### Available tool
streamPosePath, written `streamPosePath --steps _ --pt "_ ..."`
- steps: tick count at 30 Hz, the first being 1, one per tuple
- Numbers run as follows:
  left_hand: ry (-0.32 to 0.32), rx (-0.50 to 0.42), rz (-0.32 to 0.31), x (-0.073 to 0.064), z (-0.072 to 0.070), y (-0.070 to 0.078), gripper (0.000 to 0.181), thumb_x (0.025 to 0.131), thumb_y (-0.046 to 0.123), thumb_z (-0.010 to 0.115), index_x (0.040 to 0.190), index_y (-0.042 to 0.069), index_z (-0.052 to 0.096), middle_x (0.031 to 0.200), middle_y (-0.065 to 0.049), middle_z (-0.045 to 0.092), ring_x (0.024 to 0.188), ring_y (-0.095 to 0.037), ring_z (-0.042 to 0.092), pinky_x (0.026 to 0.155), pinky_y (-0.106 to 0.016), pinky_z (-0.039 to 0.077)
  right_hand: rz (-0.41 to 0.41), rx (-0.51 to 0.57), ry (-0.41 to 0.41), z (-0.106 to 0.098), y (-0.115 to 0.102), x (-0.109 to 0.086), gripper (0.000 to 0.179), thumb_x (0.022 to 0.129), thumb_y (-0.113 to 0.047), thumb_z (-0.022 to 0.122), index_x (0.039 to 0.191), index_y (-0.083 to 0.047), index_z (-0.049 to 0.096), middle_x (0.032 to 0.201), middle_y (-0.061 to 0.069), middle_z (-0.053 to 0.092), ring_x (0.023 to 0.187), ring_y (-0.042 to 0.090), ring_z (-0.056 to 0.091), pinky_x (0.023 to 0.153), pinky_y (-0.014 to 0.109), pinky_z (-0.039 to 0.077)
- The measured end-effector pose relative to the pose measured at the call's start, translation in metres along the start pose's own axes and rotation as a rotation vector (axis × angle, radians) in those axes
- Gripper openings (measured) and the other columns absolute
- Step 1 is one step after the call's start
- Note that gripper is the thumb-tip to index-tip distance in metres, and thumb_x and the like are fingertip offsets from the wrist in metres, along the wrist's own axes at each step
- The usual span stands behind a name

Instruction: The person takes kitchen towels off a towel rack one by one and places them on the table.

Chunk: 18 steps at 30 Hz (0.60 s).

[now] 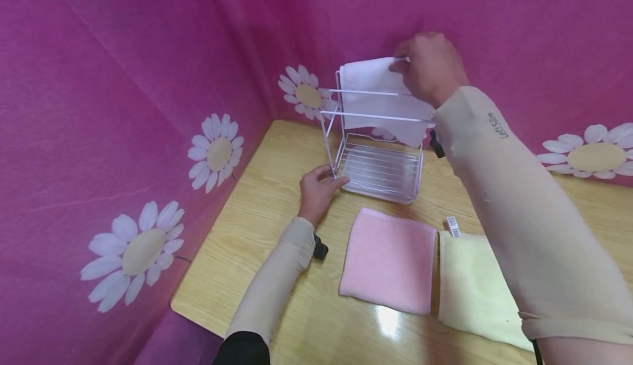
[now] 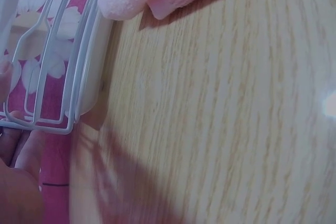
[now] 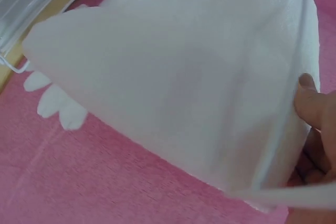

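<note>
A white wire rack [image 1: 381,116] with a tray [image 1: 381,170] at its base stands at the back of the wooden table. Over its rear top bar hangs a white cloth [image 1: 368,79]. My right hand [image 1: 435,65] pinches this cloth at its upper right; in the right wrist view the thumb [image 3: 310,103] lies on the cloth [image 3: 173,77] near a white bar. With fingers and thumb, my left hand [image 1: 318,189] grips the rack's front left lower corner. The left wrist view has the rack [image 2: 71,51] at its left edge, partly cut off, with fingers around its frame.
In front of the rack a folded pink cloth [image 1: 388,260] lies flat. Right of it is a pale yellow cloth [image 1: 475,288] with a white label [image 1: 453,226], partly hidden under the right forearm. A magenta sheet with daisies [image 1: 217,153] rises behind and left of the table [image 1: 257,200].
</note>
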<state>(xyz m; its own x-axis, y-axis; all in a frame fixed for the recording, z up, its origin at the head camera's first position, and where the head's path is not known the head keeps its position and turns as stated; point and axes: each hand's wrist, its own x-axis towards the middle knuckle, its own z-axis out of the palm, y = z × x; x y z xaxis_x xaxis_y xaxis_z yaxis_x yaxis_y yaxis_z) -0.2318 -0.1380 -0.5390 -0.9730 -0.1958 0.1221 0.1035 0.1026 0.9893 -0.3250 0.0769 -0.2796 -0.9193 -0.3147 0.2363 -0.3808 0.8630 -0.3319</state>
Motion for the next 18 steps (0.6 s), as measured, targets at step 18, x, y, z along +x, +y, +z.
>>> streamPosePath --steps 18 --pt "-0.014 0.03 0.032 0.007 0.0 -0.001 0.048 0.066 0.014 0.082 0.106 -0.004 0.064 0.096 -0.02 0.066 0.094 -0.033 0.061 0.077 -0.022 0.053 -0.023 0.015 0.16 -0.043 -0.015 0.0 0.029 0.094 -0.019 0.051 0.115 -0.003 0.062 0.107 0.018 0.06 0.099 0.032 0.047 0.09 0.045 0.043"
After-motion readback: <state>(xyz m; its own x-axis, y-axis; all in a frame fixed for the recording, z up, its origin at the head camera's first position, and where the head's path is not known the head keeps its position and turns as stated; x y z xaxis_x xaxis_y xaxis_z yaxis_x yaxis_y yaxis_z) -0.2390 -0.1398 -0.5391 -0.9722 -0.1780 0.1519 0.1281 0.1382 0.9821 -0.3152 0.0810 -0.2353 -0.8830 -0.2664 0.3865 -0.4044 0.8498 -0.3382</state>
